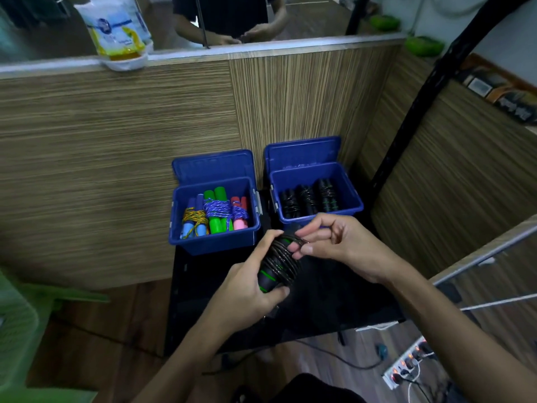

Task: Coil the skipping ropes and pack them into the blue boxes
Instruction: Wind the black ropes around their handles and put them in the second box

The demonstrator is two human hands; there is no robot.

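The left hand (250, 282) is gripping a black skipping rope (277, 264) with green stripes on its handles; the fingers are curling over the top of the bundle and the thumb is pressing on the lower end of the handles. The cord is lying in many turns around the two handles. The right hand (331, 241) is pinching the cord at the upper end of the bundle with the thumb and the fingertips, and the other fingers are bending loosely. The bundle is being held in the air, just in front of the two blue boxes and above the black desk (334, 309).

The left blue box (215, 242) is standing on the desk with its lid open and leaning back against the wooden wall (116, 158). It is holding coloured coiled ropes (216, 213): blue, purple, green and pink handles with cords wound around them. The right blue box (353, 205) is standing beside it, also open, and is holding three black coiled ropes (309, 197) side by side.

On the ledge above the wall a white and yellow packet (119, 30) is resting, and another person's hands (241, 36) are showing behind it. On the wooden floor at the lower right a power strip (409, 363) with red lights is lying, with cables plugged in
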